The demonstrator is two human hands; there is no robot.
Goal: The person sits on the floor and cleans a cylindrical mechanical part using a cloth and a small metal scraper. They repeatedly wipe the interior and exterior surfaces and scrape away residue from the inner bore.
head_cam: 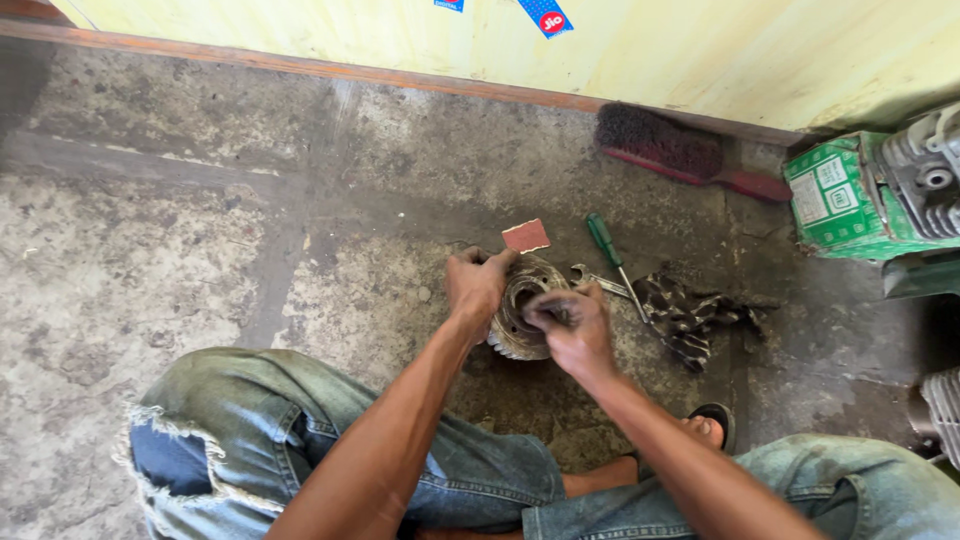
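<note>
The left hand (478, 283) grips the far-left rim of a round toothed metal wheel (520, 322), tipping it up on edge from the concrete floor (200, 230) between the knees. The right hand (570, 325) is closed, fingers pressed into the wheel's hollow centre from the near-right side; whether it pinches something small there I cannot tell. Both hands touch the wheel, its open face turned toward the right hand. A green-handled screwdriver (608, 245), a spanner (598, 281) and a dark rag (690, 315) lie just beyond, to the right.

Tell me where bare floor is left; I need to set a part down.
Bare: the concrete floor left of the left hand. Crowded: right of the round metal part, with screwdriver, rag, brush, green box.
</note>
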